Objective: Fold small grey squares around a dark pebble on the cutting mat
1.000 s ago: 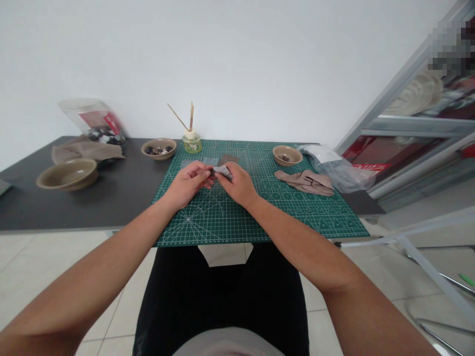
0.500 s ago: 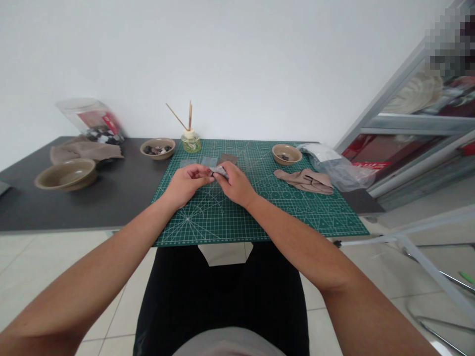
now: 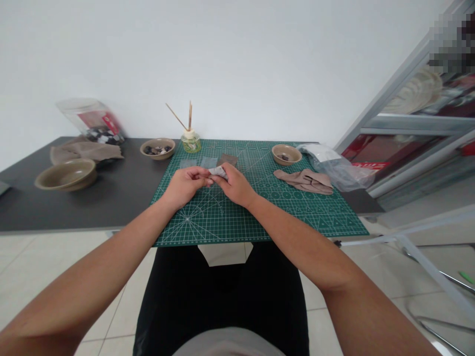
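Over the green cutting mat point(image 3: 208, 217) my two hands meet, fingertips close together. My right hand point(image 3: 237, 186) is closed on a small folded light-grey sheet point(image 3: 218, 171), which shows above its thumb. My left hand point(image 3: 186, 186) pinches at the sheet's left end; whatever lies between its fingertips is too small and hidden to name. Just beyond the hands, two blue-grey squares point(image 3: 209, 162) and a brown square point(image 3: 227, 158) lie flat on the mat in a row.
Stones fill part of one bowl point(image 3: 158, 149); a few dark ones are in the right bowl point(image 3: 287, 155). A larger bowl point(image 3: 67, 175), brown cloth point(image 3: 306, 181), reed diffuser point(image 3: 191, 142), plastic jar point(image 3: 91, 121) and clear plastic bag point(image 3: 337, 165) stand or lie around.
The grey sheet has turned slightly in my right hand and shows more of its pale face. Both hands stay in nearly the same place.
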{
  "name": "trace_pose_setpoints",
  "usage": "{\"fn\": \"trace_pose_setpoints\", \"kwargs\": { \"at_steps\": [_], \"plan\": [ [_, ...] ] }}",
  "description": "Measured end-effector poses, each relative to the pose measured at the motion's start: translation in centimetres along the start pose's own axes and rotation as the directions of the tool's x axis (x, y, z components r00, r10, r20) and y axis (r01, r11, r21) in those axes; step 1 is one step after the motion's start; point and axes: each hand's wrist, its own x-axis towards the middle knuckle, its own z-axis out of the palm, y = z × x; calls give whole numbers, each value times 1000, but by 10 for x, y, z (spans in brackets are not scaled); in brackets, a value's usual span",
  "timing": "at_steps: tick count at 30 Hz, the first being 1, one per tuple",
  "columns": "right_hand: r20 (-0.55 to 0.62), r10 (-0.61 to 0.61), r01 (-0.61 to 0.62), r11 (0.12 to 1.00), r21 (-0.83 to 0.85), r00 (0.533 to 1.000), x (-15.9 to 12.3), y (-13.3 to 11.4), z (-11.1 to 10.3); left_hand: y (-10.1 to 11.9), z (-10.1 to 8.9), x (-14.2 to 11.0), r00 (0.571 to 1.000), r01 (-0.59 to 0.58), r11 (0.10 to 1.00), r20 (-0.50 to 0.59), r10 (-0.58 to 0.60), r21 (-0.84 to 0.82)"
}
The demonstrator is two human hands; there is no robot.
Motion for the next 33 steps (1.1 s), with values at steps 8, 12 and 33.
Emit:
{"fn": "trace_pose_setpoints", "kwargs": {
  "at_steps": [8, 12, 33],
  "plan": [
    [-14, 5, -5, 1000, -7, 1000, 0, -2, -1, 5, 1, 0, 1000, -4, 999, 13, 3, 37],
    [-19, -1, 1, 1000, 3, 1000, -1, -2, 0, 6, 0, -1, 1000, 11, 999, 13, -11, 36],
    [28, 8, -7, 999, -34, 1000, 1, 2, 1, 2, -4, 2, 999, -26, 974, 34, 19, 225]
  ]
}}
